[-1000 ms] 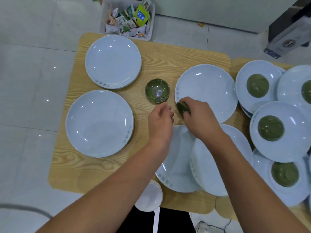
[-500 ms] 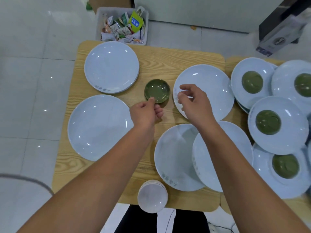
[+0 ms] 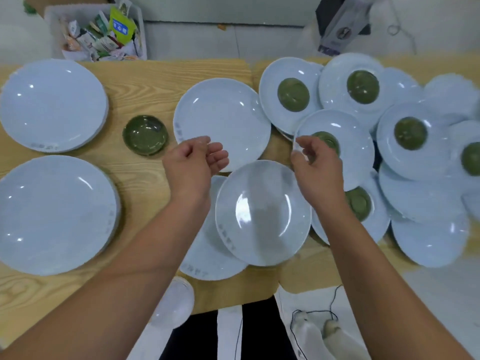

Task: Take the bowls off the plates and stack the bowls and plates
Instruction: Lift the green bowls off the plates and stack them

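Observation:
A small stack of green bowls [image 3: 145, 135] stands on the wooden table [image 3: 145, 81], left of an empty pale blue plate [image 3: 222, 123]. My left hand [image 3: 194, 162] hovers over that plate's near rim, fingers loosely curled, holding nothing. My right hand [image 3: 317, 165] reaches over a plate [image 3: 355, 141] carrying a green bowl [image 3: 326, 140]; its fingers are spread just above the bowl. Further plates with bowls [image 3: 293, 94] [image 3: 362, 87] [image 3: 410, 133] crowd the right side. Two empty plates [image 3: 262, 211] overlap between my forearms.
Two stacks of empty plates [image 3: 53, 105] [image 3: 55, 214] fill the table's left. A white bin of packets [image 3: 101, 29] stands beyond the far edge. A white bowl stack [image 3: 176, 302] sits at the near edge. A dark box [image 3: 340, 22] is at the back right.
My right hand held a green bowl a second ago; that bowl now rests on the green stack. Both hands have moved right, the right one to a plate with a bowl.

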